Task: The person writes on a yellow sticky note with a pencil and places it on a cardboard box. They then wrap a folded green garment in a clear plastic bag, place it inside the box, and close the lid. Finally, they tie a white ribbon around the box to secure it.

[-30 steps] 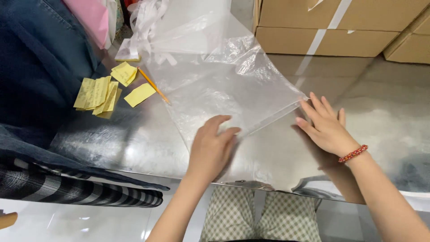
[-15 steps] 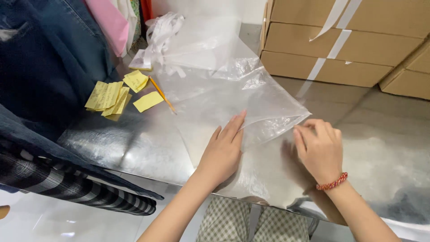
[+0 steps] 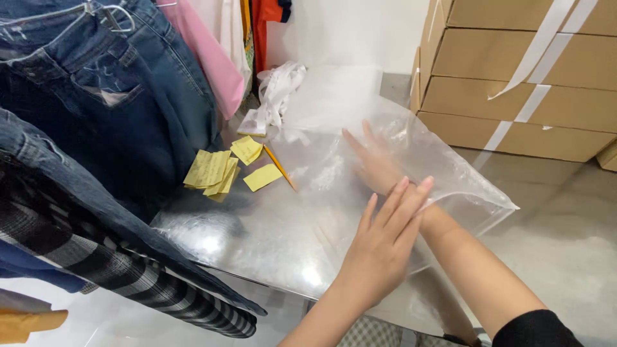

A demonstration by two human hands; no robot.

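Shiny metal worktop [image 3: 257,238] filled the middle of the view, with stacked cardboard boxes [image 3: 527,90] at two o'clock and dark jeans [image 3: 96,109] hanging on a rail at ten o'clock. Beside the jeans hung a pink garment [image 3: 205,64], and a striped black and white cloth [image 3: 128,283] drooped at eight o'clock.

At the centre lay a large clear plastic bag [image 3: 411,160], its mouth turned toward you. Your right hand [image 3: 376,164] was pushed inside the bag, fingers spread wide and flat, seen through the film and gripping nothing. Your left hand [image 3: 382,244] rested on the outside of the bag at five o'clock, fingers straight and close together, pressing the film down rather than gripping it.

Just left of the bag, a pencil [image 3: 279,167] lay slanted beside a loose scatter of yellow paper slips [image 3: 222,170]. At twelve o'clock a bundle of white ties [image 3: 276,93] sat on more plastic sheeting.

Thin film like this could well have torn at the seam if your inner hand pushed hard. The bag might also have slid on the slick metal, and its edge could have swept the slips off.
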